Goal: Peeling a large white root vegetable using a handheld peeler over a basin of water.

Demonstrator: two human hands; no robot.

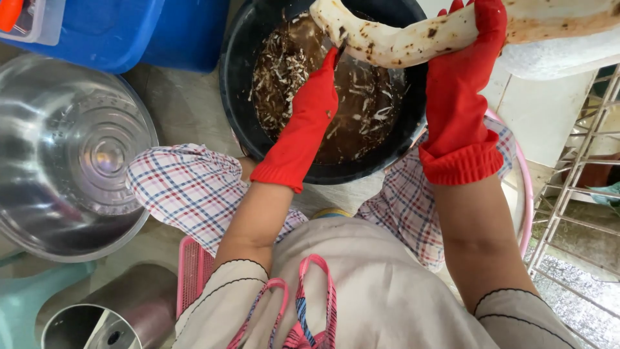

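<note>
left hand (314, 97) — blade on root (400, 39) | right hand (468, 39) — grips root

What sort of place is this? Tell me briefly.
Probably a home or small food-prep washing area, worked at floor level. The red-gloved hands, left and right, scrape a long pale root over a black tub of murky water, beside a steel basin.

Home wash area: steel basin (64, 155), black bucket (239, 97).

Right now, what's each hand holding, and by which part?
Right hand grips the long pale root around its middle. Left hand holds a small dark blade against the root; its grip point is hidden.
</note>
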